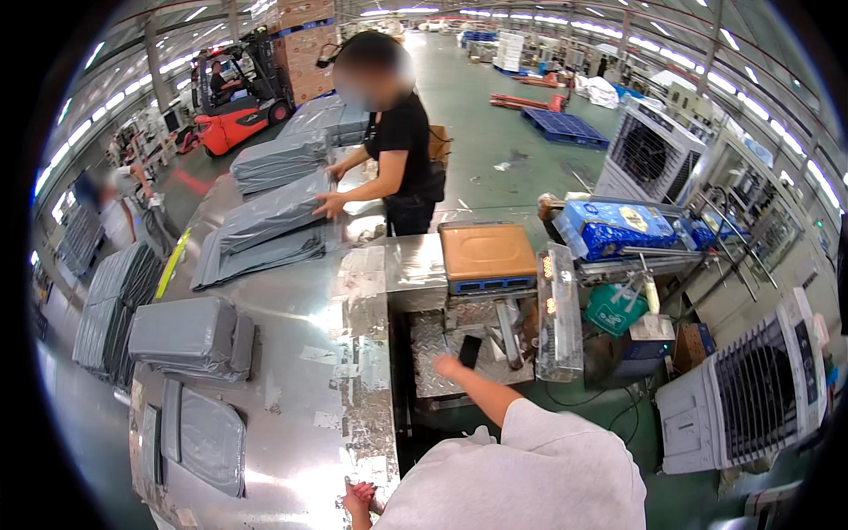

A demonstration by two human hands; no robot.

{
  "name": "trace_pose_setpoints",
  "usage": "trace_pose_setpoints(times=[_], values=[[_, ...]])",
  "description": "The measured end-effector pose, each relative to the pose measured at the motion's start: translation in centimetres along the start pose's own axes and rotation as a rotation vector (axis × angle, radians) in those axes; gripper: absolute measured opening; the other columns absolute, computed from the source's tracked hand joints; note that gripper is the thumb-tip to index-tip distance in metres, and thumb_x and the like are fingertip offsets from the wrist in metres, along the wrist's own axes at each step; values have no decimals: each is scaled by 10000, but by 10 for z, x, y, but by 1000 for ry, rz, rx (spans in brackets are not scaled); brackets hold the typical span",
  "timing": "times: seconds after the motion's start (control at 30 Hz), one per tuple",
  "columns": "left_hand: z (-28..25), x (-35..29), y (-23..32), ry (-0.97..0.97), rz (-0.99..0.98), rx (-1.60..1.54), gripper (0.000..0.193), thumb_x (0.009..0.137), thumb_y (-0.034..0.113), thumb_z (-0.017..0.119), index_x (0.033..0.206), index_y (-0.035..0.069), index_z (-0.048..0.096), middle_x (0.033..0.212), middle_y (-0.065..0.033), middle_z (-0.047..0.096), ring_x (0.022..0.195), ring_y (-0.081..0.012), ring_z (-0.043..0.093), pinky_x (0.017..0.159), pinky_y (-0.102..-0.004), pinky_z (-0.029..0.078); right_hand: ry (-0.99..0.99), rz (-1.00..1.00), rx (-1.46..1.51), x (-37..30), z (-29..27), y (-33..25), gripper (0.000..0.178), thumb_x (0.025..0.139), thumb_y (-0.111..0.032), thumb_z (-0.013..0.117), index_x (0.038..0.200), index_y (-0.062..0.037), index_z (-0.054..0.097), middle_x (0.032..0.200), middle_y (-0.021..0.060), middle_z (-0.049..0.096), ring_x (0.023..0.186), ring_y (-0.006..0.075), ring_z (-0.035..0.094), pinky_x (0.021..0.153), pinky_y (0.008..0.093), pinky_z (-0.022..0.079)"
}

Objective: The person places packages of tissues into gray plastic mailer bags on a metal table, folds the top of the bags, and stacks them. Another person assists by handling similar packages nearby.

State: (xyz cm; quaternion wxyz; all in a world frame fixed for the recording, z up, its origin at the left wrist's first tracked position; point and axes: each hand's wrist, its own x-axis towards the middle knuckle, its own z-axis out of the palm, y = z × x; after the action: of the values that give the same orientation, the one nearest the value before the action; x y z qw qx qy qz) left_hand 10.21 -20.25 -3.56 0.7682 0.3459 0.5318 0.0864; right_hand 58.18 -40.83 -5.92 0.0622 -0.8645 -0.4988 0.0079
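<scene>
My right hand (449, 365) reaches over a low metal tread plate (430, 382), beside a flat black phone-like object (471, 352). Its fingers are too small and blurred to read. At the near right edge of the steel table (296, 389), my left hand (360, 495) has its fingers curled; whatever may be inside them is hidden. On the table's near left lie flat grey plastic-wrapped packs (208, 437). A thicker grey bundle (185, 331) sits behind them. Across the table, a co-worker's hands (332, 203) rest on a stack of grey packs (274, 216).
An orange-brown box-shaped seat or lid (488, 250) stands ahead of the tread plate. Right of it are a conveyor with blue packages (618, 230) and two air coolers (738, 397). A red forklift (238, 97) stands far left, a blue pallet (565, 128) farther back.
</scene>
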Motion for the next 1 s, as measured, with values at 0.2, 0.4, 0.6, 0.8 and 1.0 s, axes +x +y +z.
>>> trace_pose_setpoints(times=[0.2,0.4,0.6,0.8,1.0], values=[[-1,1,-9,79,16,-50,538,886,438,292,847,-44,528,721,-168,625,484,-210,570,403,-234,403,1089,1358,562,72,-137,115,234,774,-184,545,906,-2,483,904,208,536,829,360,521,735,444,419],[23,-32,8,216,103,-41,534,868,456,327,841,-35,535,689,-151,626,478,-185,569,403,-229,406,1320,1791,523,82,-226,173,617,755,-199,574,1244,-11,248,1196,229,371,1015,379,459,855,445,395],[7,-14,-7,181,5,-149,554,887,414,252,851,-58,540,688,-179,620,478,-225,567,412,-256,415,1253,2019,473,76,-229,255,533,710,-304,624,1064,60,463,1017,231,535,974,362,510,799,439,430],[-3,-9,-1,32,-26,-111,560,891,368,210,866,-74,554,766,-192,629,509,-227,586,458,-288,441,985,1363,385,102,-189,185,358,788,-301,553,785,56,576,809,244,585,756,403,550,665,457,423],[6,-7,0,90,-37,-93,541,887,375,252,816,-66,556,761,-197,630,509,-253,600,431,-298,439,950,914,1211,123,-101,22,233,826,-190,564,698,-10,489,638,67,550,547,164,533,543,285,446]])
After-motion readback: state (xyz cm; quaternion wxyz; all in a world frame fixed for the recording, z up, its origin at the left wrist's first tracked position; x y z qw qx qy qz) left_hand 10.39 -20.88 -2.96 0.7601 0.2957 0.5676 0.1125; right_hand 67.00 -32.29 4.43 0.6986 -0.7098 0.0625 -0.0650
